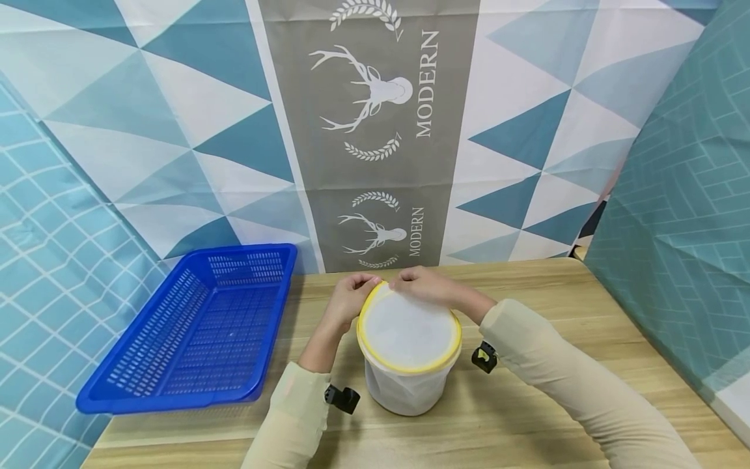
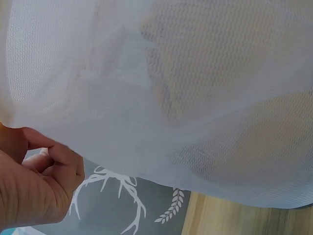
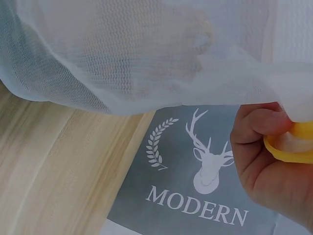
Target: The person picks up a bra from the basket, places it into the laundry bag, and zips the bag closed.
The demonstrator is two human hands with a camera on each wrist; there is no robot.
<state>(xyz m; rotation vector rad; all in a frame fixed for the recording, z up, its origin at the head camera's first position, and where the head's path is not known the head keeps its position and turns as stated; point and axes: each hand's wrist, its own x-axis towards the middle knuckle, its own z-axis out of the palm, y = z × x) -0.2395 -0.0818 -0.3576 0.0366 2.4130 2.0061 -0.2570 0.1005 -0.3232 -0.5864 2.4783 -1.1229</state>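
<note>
A round white mesh laundry bag stands upright on the wooden table, its flat top edged with yellow trim. At the far left of that edge, my left hand pinches the rim between thumb and curled fingers. The right hand grips the far side of the rim, close beside the left. Seen from the right wrist, thumb and fingers of the right hand close on a loop of yellow trim. Pale shapes show through the mesh in the left wrist view.
A blue plastic basket with slotted walls stands left of the bag. Behind the wooden table hangs a patterned cloth with deer heads. Small black cameras are on both wrists, beneath the pale sleeves.
</note>
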